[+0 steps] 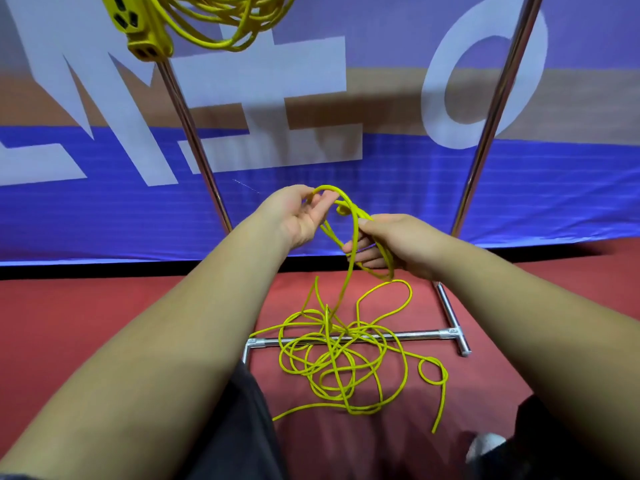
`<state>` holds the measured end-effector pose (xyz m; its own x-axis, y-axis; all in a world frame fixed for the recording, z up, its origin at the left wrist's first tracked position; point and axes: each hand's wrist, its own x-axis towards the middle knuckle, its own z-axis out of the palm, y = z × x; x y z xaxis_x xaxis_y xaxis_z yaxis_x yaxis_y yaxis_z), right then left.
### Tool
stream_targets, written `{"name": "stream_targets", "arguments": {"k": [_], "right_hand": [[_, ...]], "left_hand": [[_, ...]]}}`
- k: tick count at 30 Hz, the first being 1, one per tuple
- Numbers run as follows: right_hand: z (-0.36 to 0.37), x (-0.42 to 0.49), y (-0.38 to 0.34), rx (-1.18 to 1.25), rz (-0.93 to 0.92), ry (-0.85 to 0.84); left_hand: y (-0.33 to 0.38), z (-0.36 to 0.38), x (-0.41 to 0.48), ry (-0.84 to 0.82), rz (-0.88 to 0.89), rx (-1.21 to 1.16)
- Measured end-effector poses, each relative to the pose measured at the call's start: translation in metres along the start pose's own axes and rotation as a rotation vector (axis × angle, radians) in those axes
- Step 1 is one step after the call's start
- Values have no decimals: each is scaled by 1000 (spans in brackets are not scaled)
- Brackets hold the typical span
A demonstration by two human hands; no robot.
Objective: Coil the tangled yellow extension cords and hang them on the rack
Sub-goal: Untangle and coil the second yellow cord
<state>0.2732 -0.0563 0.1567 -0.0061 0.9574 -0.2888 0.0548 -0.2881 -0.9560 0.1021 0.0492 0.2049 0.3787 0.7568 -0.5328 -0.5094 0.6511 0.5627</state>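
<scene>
A tangled yellow extension cord lies in loose loops on the red floor, draped over the rack's bottom bar. A strand rises from it to my hands. My right hand grips a few small loops of this cord. My left hand pinches the top of a loop between thumb and fingers. A coiled yellow cord with a power strip hangs from the top of the metal rack.
The rack's two chrome uprights lean toward a blue banner with large white letters. Its base bar and right foot lie on the red floor. My dark trouser legs and a white shoe are at the bottom.
</scene>
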Motion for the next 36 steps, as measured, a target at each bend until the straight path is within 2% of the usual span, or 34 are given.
{"name": "stream_targets", "arguments": {"k": [4, 6, 7, 9, 11, 14, 16, 18, 20, 23, 28, 33, 36], "right_hand": [[11, 1, 0, 176, -11, 26], [14, 3, -3, 230, -18, 72], [15, 4, -5, 240, -29, 102], [14, 7, -10, 319, -53, 164], [9, 10, -18, 496, -54, 213], [-4, 11, -33, 788, -45, 201], [-13, 11, -40, 865, -56, 171], [-19, 11, -45, 874, -79, 167], [-24, 10, -48, 927, -83, 175], [-28, 9, -48, 986, -88, 205], [-32, 12, -43, 877, -123, 371], [-39, 10, -37, 808, -103, 431], [-42, 9, -37, 711, -74, 423]], "left_hand": [[1, -6, 11, 43, 0, -54], [1, -11, 13, 54, 7, 48], [0, -14, 13, 65, 0, 186], [-3, -20, 10, 92, -1, 632], [-13, -25, 5, 63, -6, 1039], [-38, -39, 3, -154, -153, 1482], [-59, -48, 6, -339, -226, 1758], [-78, -52, 10, -484, -191, 1997], [-91, -53, 12, -547, -96, 2166], [-100, -61, 24, -577, 4, 2211], [-81, -64, 25, -600, 46, 1967], [-72, -67, 23, -760, -21, 1987], [-81, -60, 15, -782, 3, 1968]]}}
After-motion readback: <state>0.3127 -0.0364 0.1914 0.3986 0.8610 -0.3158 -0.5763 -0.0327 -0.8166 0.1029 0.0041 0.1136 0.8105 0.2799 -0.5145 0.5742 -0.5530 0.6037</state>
